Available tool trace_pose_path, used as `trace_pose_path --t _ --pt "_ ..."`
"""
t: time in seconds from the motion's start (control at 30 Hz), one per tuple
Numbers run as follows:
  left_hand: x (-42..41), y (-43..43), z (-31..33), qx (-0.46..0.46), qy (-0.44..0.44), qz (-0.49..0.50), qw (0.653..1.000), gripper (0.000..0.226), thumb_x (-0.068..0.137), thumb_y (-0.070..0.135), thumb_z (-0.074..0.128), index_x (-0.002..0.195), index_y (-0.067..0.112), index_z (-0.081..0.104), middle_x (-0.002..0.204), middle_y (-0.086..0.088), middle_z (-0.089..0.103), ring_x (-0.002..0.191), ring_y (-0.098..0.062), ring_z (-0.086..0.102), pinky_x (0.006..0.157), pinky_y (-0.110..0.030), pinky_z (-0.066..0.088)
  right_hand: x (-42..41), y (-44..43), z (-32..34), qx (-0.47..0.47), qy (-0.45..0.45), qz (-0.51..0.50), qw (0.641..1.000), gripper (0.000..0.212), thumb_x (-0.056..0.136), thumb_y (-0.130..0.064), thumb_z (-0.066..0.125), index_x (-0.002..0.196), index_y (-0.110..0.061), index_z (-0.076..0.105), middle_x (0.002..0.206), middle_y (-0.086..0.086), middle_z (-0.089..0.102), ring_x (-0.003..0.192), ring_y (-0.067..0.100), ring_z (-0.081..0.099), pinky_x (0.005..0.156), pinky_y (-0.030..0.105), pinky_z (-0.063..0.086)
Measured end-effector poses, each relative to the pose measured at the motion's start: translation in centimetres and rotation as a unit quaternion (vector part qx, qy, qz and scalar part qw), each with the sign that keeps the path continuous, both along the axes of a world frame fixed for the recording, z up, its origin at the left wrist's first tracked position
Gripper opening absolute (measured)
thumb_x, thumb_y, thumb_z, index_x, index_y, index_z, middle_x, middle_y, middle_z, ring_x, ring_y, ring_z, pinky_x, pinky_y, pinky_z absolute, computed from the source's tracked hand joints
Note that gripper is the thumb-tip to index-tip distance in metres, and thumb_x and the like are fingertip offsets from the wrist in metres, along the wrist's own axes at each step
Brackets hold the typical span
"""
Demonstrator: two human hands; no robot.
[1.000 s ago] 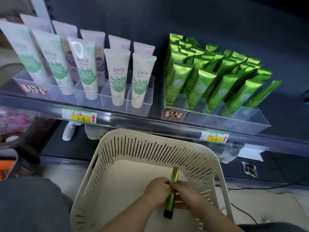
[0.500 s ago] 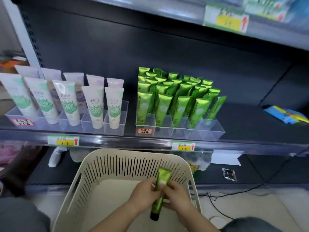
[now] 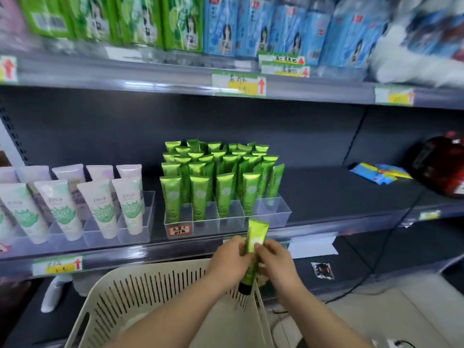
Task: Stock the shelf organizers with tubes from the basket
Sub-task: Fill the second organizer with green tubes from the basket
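Dark grey shop shelving fills the view. The middle shelf (image 3: 326,194) is a dark board with a clear price rail along its front edge, carrying a yellow and green price tag (image 3: 57,266) at the left. The upper shelf (image 3: 150,79) has the same rail and tags. A pale floor shows at the lower right, with a black cable (image 3: 351,290) across it.

On the middle shelf a clear organizer (image 3: 273,214) holds rows of green tubes (image 3: 198,194) standing cap down in its lanes, with a handwritten red-edged label (image 3: 178,230) on its front. Just left of it, a second clear organizer (image 3: 148,222) holds white tubes (image 3: 100,209) with green prints in front and purple-tinted ones behind. Below, a cream slotted basket (image 3: 150,290) sits nearest the camera.

Both hands hold one green tube (image 3: 257,232) upright, crimped end up and black cap down, above the basket's far rim and in front of the shelf edge, just below the right end of the green organizer. The left hand (image 3: 229,259) grips its left side with curled fingers, and the right hand (image 3: 277,263) pinches its right side.

The green packets (image 3: 113,18) and blue packets (image 3: 276,26) on the upper shelf are blurred and cut off at the top. The basket's floor is mostly hidden by the forearms. At the far right, blue and yellow packets (image 3: 379,173) lie flat beside a red and dark object (image 3: 442,164) that is too blurred to name. On the lower shelf lies a small foil sachet (image 3: 322,270)
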State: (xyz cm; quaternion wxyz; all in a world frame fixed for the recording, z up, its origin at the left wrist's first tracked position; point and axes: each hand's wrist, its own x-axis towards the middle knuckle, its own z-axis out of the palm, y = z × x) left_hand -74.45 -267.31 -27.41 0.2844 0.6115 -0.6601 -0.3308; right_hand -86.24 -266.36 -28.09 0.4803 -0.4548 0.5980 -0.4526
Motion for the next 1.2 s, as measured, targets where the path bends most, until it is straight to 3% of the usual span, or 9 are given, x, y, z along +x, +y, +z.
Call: trace_pose_path --t 0.17,0.27,0.37,0.43,0.6,0.8,0.93,1.03,1.2 --pt "-2.3 -2.8 4.3 -0.046 -0.009 -0.004 0.999 0.018 0.087 0.032 0.061 0.084 0.021 0.048 0.084 0.001 0.061 0.08 -0.02 0.058 0.072 -0.034 0.045 -2.5 -2.9 3.8 -0.065 0.014 -0.005 0.998 0.027 0.09 -0.022 0.059 0.081 0.002 0.053 0.076 0.019 0.054 0.073 0.024 0.053 0.076 0.049 0.052" --pt "-3.6 -4.6 6.6 -0.091 -0.021 0.011 0.996 0.018 0.088 0.03 0.061 0.087 0.019 0.047 0.084 0.0 0.06 0.078 -0.019 0.056 0.067 -0.032 0.042 -3.7 -4.9 6.1 -0.113 0.015 0.0 0.993 0.032 0.089 -0.022 0.058 0.094 0.009 0.05 0.088 0.036 0.053 0.072 0.043 0.051 0.081 0.057 0.05" --pt "-4.7 -6.0 8.3 -0.11 -0.008 0.023 0.994 0.017 0.088 0.027 0.061 0.09 0.014 0.05 0.088 -0.003 0.063 0.083 -0.023 0.059 0.07 -0.035 0.044 -4.4 -6.6 7.8 -0.148 0.027 0.0 0.989 0.023 0.088 -0.023 0.057 0.092 -0.001 0.059 0.097 0.032 0.058 0.073 0.029 0.054 0.084 0.063 0.046" --pt "-5.4 -6.9 9.0 -0.118 0.014 0.028 0.993 0.016 0.088 0.024 0.062 0.092 0.012 0.052 0.092 -0.007 0.064 0.088 -0.025 0.061 0.076 -0.037 0.047 -4.9 -7.6 8.7 -0.168 0.038 0.0 0.985 0.012 0.089 -0.019 0.057 0.087 -0.012 0.065 0.092 0.023 0.066 0.076 0.024 0.057 0.085 0.058 0.048" --pt "-6.6 -8.9 9.6 -0.14 0.045 0.049 0.988 0.018 0.091 0.021 0.059 0.107 0.015 0.053 0.093 0.004 0.057 0.091 -0.019 0.058 0.083 -0.032 0.047 -5.7 -9.8 9.8 -0.188 0.028 0.0 0.982 0.017 0.09 -0.01 0.055 0.087 -0.022 0.068 0.086 0.005 0.07 0.081 0.018 0.063 0.086 0.046 0.051" --pt "-7.6 -10.8 8.2 -0.111 0.059 0.057 0.99 0.028 0.096 0.014 0.049 0.124 0.01 0.051 0.12 -0.007 0.061 0.113 -0.024 0.057 0.091 -0.028 0.044 -6.4 -12.1 8.5 -0.183 0.012 0.005 0.983 0.021 0.088 -0.008 0.056 0.087 -0.024 0.069 0.094 0.008 0.072 0.095 0.029 0.066 0.092 0.049 0.05" --pt "-8.0 -11.3 7.0 -0.084 0.049 0.043 0.994 0.037 0.097 0.01 0.044 0.134 0.012 0.045 0.132 -0.008 0.054 0.122 -0.024 0.051 0.1 -0.031 0.041 -6.7 -12.7 7.3 -0.171 0.004 0.001 0.985 0.022 0.091 -0.004 0.054 0.09 -0.022 0.066 0.085 -0.001 0.069 0.08 0.014 0.062 0.077 0.031 0.049" --pt "-8.1 -11.6 6.4 -0.069 0.039 0.042 0.996 0.041 0.097 0.005 0.04 0.138 0.011 0.038 0.133 -0.01 0.052 0.122 -0.025 0.051 0.096 -0.029 0.041 -6.5 -13.1 6.7 -0.158 0.0 0.01 0.987 0.018 0.091 -0.001 0.052 0.097 -0.013 0.065 0.082 -0.002 0.067 0.075 0.009 0.06 0.069 0.023 0.047" --pt "-8.0 -11.9 5.7 -0.046 0.008 0.044 0.998 0.046 0.098 0.006 0.038 0.144 0.01 0.031 0.137 -0.012 0.049 0.124 -0.026 0.049 0.098 -0.03 0.041 -6.1 -14.0 5.5 -0.15 0.035 -0.002 0.988 0.014 0.09 -0.005 0.055 0.096 -0.012 0.066 0.091 0.011 0.07 0.081 0.02 0.062 0.079 0.041 0.052"
